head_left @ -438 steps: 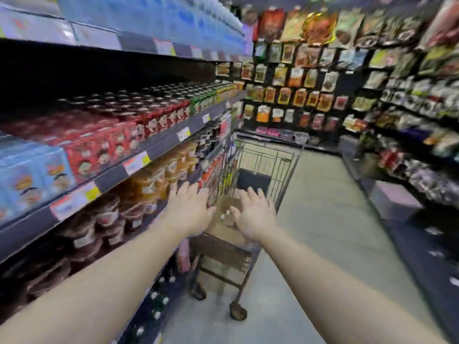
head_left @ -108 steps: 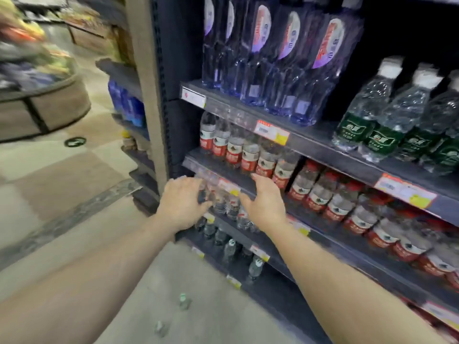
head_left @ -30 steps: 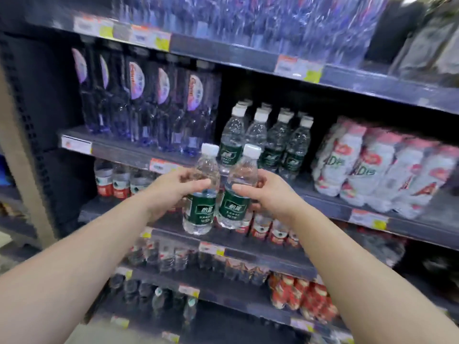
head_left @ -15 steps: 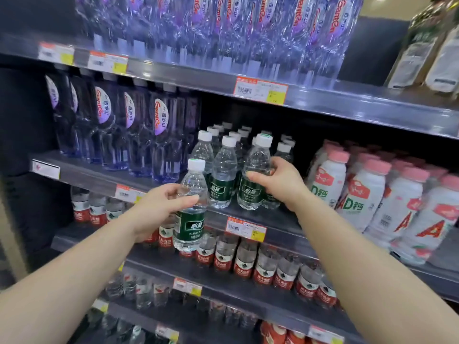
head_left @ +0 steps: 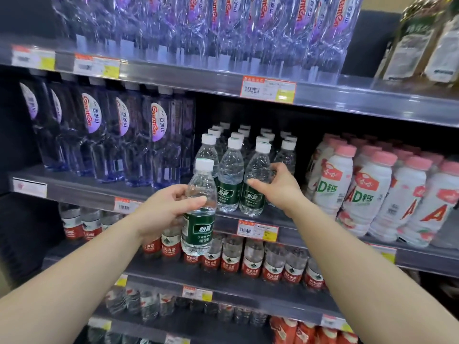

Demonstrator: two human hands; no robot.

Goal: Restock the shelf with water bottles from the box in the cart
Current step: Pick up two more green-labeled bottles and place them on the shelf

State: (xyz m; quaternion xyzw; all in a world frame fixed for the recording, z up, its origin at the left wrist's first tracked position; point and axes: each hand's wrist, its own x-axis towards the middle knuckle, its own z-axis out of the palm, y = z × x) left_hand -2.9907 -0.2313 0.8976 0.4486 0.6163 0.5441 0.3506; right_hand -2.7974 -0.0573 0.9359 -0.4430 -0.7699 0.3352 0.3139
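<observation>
The fingers (head_left: 191, 201) of the left hand (head_left: 161, 212) curl around the clear upper body of a green-label water bottle (head_left: 200, 209), thumb across the front, holding it upright in the air in front of the shelf edge (head_left: 173, 194), below and to the left of the row it belongs in. The fingers (head_left: 255, 182) of the right hand (head_left: 278, 187) wrap the waist of a second green-label bottle (head_left: 255, 180), which stands at the front of the shelf just beside its neighbour (head_left: 229, 177); whether its base is fully down cannot be told.

The likely trouble is a knock-on. The standing bottles are tall, narrow and packed close, so a sideways nudge from the right hand as it lets go could probably tip the front one into those behind, or off the lip. The held bottle has to rise over the shelf edge; clipping the edge could twist it out of a grip that sits high on a smooth wall. The gap on the left of the row, beside the tall purple-label bottles (head_left: 159, 137), looks tight.

The bottles are thin, ribbed, transparent plastic with white screw caps and glossy green wrap labels; they would likely dent under a hard squeeze. The shelf is dark metal with a clear strip of paper price tags (head_left: 257, 230). To the right stand opaque white bottles with pink caps (head_left: 335, 184).
</observation>
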